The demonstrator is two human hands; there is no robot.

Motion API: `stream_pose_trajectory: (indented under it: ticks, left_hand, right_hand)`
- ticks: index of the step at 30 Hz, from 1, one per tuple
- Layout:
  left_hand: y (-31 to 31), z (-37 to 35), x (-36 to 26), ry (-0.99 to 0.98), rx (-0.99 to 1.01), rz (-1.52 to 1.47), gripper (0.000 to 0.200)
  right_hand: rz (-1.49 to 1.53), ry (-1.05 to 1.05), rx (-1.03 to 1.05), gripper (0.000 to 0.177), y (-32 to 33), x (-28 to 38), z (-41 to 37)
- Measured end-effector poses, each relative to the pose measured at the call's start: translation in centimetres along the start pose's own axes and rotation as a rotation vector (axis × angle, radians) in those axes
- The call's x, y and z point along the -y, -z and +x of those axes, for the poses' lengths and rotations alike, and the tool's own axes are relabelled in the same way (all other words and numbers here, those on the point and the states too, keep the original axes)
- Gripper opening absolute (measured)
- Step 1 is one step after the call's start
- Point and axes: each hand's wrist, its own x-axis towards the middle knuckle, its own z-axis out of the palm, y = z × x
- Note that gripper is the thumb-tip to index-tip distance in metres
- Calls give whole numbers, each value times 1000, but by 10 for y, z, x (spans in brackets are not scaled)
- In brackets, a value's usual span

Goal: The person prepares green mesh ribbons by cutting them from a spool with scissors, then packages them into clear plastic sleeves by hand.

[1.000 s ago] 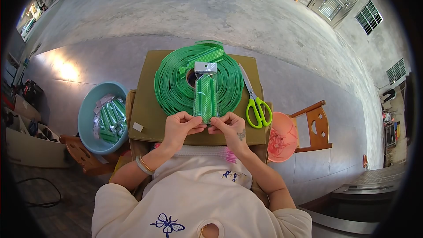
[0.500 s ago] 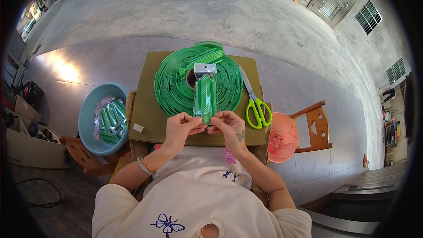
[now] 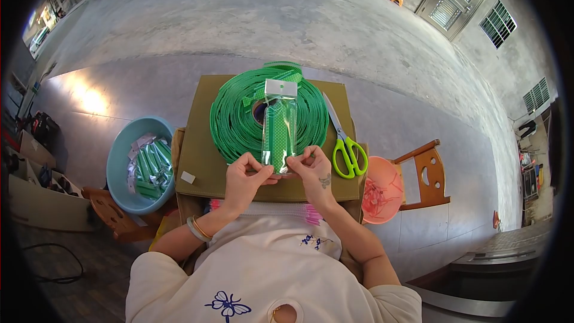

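A clear plastic packet [image 3: 279,128] with a white top tab holds folded green dotted ribbon. My left hand [image 3: 246,178] pinches its lower left corner, and my right hand [image 3: 310,171] pinches the lower right one. Behind the packet, a large coil of green ribbon [image 3: 230,116] lies on an olive-brown board [image 3: 200,107]. Scissors with lime-green handles [image 3: 350,157] rest to the right of the coil, blades pointing away from me. A small white piece [image 3: 188,177] is on the board's left side.
At the left stands a blue basin [image 3: 119,173] with several similar green packets. A pink basin [image 3: 391,194] with reddish strips sits at the right by a wooden chair [image 3: 430,173]. Another wooden chair [image 3: 110,212] is at the lower left. Pink-tipped strips [image 3: 312,214] lie on my lap.
The packet's top has tipped slightly up and to the right, and more of its front shows. Both hands still pinch its lower end. The view has shifted slightly.
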Motion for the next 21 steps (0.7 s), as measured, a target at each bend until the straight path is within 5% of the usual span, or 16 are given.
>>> stream_pose_trajectory:
  ticks: [6,12,21]
  left_hand:
    - [-5,-1,-28,116,43,-280,22]
    - [3,5,-19,196,264,266,29]
    - [11,8,-29,257,366,214,26]
  right_hand:
    - [-45,113,54,28,-3,10,-8]
    - [-120,138,116,25,-6,10,-12]
    - [-128,133,94,25,1,4,-8]
